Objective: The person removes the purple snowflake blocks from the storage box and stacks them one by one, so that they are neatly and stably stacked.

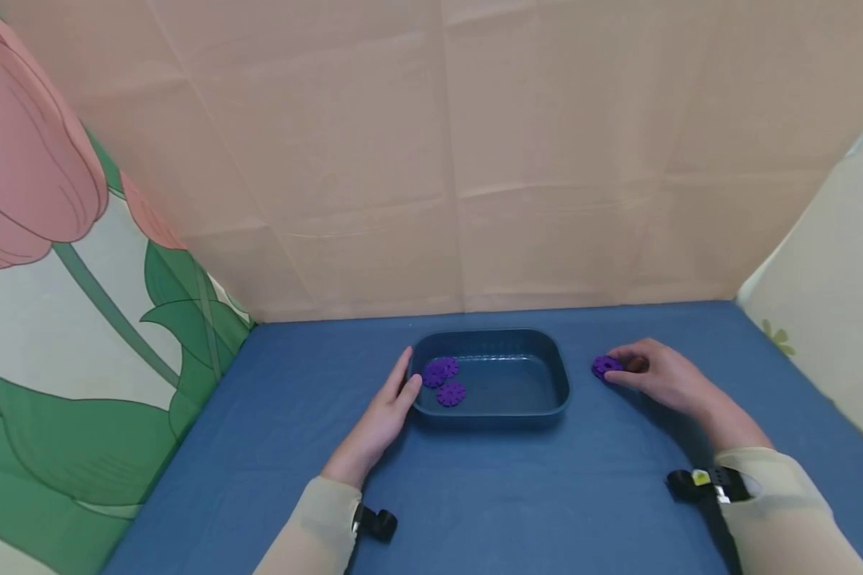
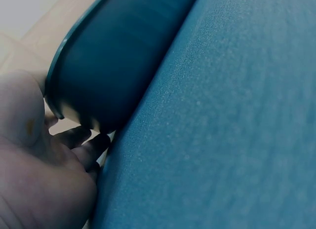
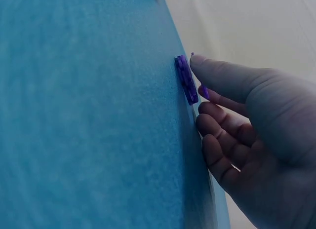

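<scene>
Inside a dark teal rectangular tray (image 1: 518, 415), at its left end, lie several purple notched discs (image 1: 451, 393). My left hand (image 1: 381, 419) rests against the tray's left end with its thumb by the rim. In the left wrist view the fingers (image 2: 74, 137) touch low on the tray's outer wall (image 2: 108, 66). To the right of the tray, my right hand (image 1: 665, 379) pinches a purple notched disc (image 3: 205, 92) between thumb and index finger, which mostly hide it. Right beside it another purple disc (image 3: 185, 81) shows close to the cloth; whether the two touch I cannot tell.
A blue cloth (image 1: 475, 503) covers the table. Behind it hangs a creased beige sheet (image 1: 374, 160). At the left stands a wall with painted tulips and leaves (image 1: 86, 431), at the right a pale wall (image 1: 834, 303). A small black camera sits on each wrist.
</scene>
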A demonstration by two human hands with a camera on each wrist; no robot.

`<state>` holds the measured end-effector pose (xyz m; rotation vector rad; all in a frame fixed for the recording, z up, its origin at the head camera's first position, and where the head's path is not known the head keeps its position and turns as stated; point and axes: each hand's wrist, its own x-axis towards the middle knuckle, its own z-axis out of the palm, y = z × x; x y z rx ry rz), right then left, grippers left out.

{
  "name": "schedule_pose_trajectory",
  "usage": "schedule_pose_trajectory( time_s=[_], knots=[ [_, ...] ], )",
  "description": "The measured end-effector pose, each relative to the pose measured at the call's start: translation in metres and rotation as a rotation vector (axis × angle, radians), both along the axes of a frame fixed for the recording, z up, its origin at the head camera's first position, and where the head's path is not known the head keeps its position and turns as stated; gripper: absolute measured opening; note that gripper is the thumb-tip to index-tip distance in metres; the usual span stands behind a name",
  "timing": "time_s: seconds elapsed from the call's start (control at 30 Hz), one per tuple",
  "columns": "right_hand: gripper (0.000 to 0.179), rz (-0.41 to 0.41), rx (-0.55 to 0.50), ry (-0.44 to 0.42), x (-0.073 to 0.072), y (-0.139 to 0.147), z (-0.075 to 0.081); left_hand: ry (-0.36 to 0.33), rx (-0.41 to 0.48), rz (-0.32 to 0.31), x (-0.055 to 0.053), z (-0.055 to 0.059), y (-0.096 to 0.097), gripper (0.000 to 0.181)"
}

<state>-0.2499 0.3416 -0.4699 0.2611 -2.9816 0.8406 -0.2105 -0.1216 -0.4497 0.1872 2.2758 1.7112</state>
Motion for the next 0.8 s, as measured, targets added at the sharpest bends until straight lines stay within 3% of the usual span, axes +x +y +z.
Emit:
schedule_pose_trajectory(
  time_s=[0.8],
  knots=[
    [0.064, 0.006, 0.007, -0.042, -0.0015, 0.0022, -0.0034, -0.002, -0.003, -0.015, 0.0007, 0.0001, -0.0005, 0.069]
  ],
)
